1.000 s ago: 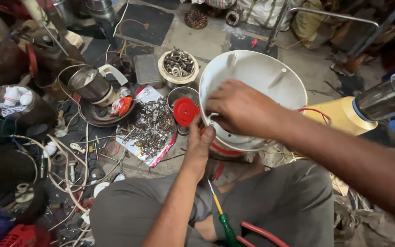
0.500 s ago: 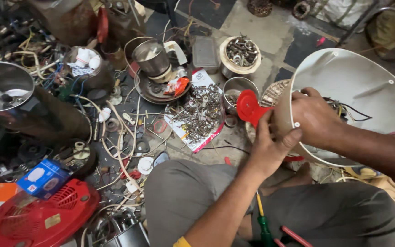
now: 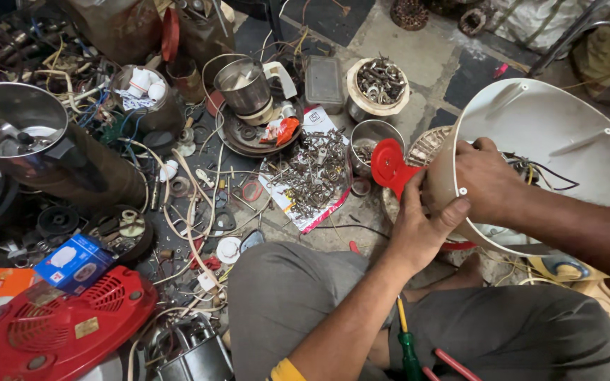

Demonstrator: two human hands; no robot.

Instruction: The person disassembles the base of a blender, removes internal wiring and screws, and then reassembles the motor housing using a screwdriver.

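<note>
- Cluttered workshop floor, tiled and strewn with wires, screws and appliance parts, is seen from above
- Right hand is closed over the rim of a white plastic housing, which is held tilted above the lap; dark wires are seen inside it
- Left hand is pressed against the housing's outer wall, fingers bent, just beside a red plastic part; whether that part is gripped cannot be told
- A green-handled screwdriver is laid on the grey trousers
- Farther out, a heap of screws on paper, a steel jar, a bowl of metal parts and a red vented cover are shown
</note>
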